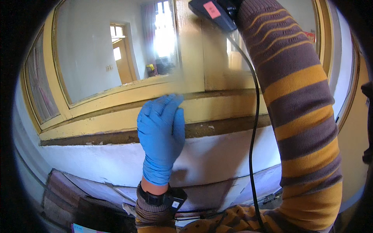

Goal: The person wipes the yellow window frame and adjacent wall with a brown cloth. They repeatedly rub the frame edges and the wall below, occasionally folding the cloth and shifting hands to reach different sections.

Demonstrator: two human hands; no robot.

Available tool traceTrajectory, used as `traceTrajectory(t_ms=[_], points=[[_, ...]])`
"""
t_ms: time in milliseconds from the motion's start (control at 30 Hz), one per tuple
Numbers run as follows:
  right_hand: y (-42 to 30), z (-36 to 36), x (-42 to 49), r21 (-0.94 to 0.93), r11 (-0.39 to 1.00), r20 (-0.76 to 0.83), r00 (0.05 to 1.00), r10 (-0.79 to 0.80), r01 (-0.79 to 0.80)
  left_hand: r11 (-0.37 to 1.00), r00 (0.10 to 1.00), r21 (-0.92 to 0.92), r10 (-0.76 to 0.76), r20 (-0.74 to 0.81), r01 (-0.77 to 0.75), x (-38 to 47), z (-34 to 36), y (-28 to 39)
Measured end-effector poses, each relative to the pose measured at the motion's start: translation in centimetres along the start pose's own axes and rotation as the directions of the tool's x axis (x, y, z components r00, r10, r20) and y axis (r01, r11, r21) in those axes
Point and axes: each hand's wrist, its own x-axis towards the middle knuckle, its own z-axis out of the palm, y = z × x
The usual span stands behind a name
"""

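Observation:
My left hand [161,134], in a blue disposable glove, rests on or just before the yellow wooden sill [221,106] of a window frame. Its fingers point up and lie close together, slightly bent; whether they hold anything is hidden. My right arm, in a striped brown and yellow sleeve [303,116], reaches up past the top edge, so my right hand is out of view. At that wrist sits a black device [214,13] with a pink label. Behind both arms are the window's glass pane [87,52] and a yellow frame post [191,58].
A black cable [253,145] hangs from the right wrist device down across the view. Under the sill runs a white wall [96,163]. Another black device [176,201] is strapped to my left wrist. A curtain [40,78] shows behind a narrow pane at the left.

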Motion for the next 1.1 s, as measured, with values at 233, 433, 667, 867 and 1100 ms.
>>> traceTrajectory(t_ms=[233,433,667,867,1100], points=[[-4.4,-5.8,-8.6,0.148,0.983,0.143,0.981,-0.131,0.109,1.000,0.999,-0.018,-0.005,-0.045,0.004,-0.1,0.0,0.5],[-5.0,-10.0,-13.4,0.494,0.869,0.477,0.843,-0.249,-0.022,0.994,0.997,-0.095,-0.063,-0.035,0.060,0.9,-0.5,1.4],[0.1,-11.5,-17.1,0.621,0.269,0.755,0.655,0.047,-0.736,0.806,0.930,-0.530,-0.358,-0.086,0.262,2.5,-1.7,5.1],[-1.3,-18.9,-19.5,0.887,0.089,0.461,0.866,-0.194,-0.452,0.085,0.785,-0.861,-0.464,0.411,0.501,1.6,-1.8,7.4],[-4.2,-22.3,-21.9,0.749,-0.186,0.644,0.765,-0.023,-0.636,-0.524,0.608,-0.758,-0.473,0.638,0.388,-0.8,-2.4,8.6]])
